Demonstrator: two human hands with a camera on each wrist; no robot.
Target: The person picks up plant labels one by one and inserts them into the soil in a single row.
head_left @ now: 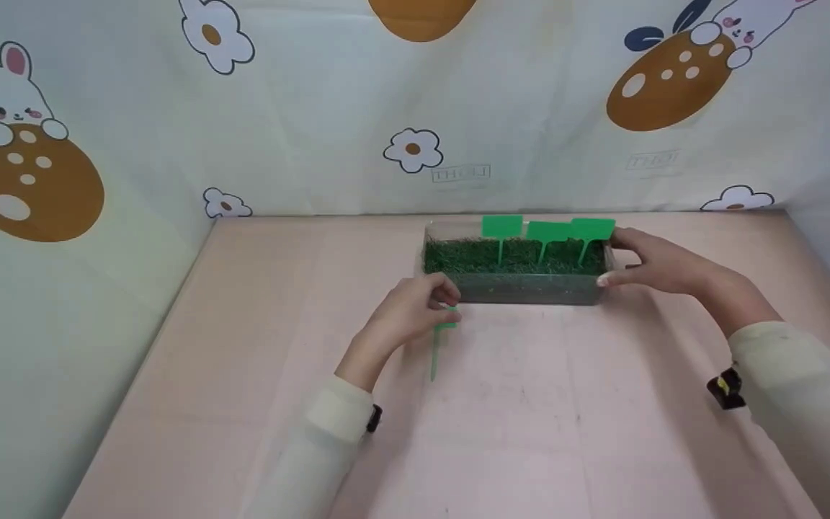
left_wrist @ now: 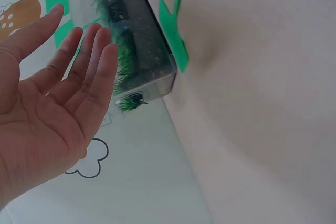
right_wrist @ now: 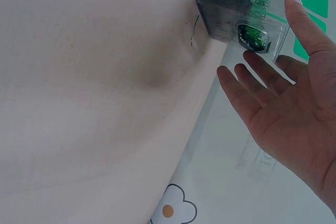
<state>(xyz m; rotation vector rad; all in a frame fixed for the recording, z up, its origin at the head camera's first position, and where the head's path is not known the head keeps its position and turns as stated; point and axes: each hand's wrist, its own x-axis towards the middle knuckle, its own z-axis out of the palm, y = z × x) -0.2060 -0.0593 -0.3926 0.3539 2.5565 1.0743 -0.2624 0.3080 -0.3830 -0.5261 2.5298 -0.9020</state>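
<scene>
Both hands closing in on the clear grass box (head_left: 523,287).
Left hand (head_left: 415,310) and right hand (head_left: 656,261) are spread at its ends; a loose green tag (head_left: 438,344) lies in front. Next, I'd guess, a firm two-sided grip.

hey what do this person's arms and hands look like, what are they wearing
Both hands, left hand and right hand, are bare: no gloves or rings visible. Both arms wear long cream sleeves with ribbed cuffs. A small black device, one with a yellow mark, sits by each wrist.

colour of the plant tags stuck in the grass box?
Bright green plastic plant tags, three standing in the clear grass-filled box. Clearest in the head view.
</scene>
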